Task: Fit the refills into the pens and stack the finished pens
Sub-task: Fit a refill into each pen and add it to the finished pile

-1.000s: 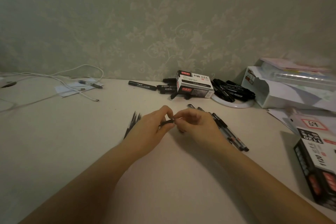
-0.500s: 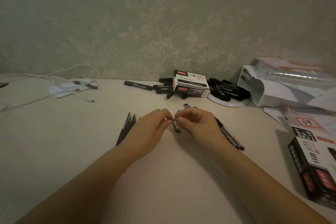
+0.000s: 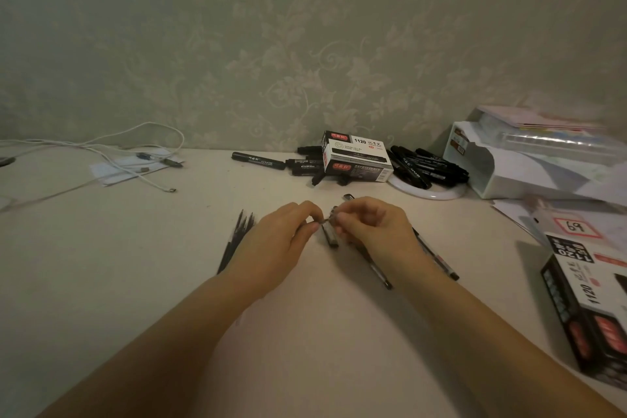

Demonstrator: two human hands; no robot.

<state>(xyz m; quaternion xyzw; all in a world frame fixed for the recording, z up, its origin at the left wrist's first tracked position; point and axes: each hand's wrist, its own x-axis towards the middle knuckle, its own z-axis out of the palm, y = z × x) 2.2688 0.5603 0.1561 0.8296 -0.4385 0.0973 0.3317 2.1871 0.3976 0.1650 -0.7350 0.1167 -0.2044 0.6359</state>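
Your left hand [image 3: 281, 241] and right hand [image 3: 369, 231] meet above the desk [image 3: 135, 282], fingertips curled and pinching one pen [image 3: 330, 234] between them. Judge it light, rigid and smooth: grip the barrel near the joint. The spare refills [image 3: 237, 241], thin and probably bendable, lie beside your left hand.

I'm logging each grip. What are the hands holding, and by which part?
Both hands pinch one pen at its upper end: left hand and right hand fingertips meet there; its lower end hangs free.
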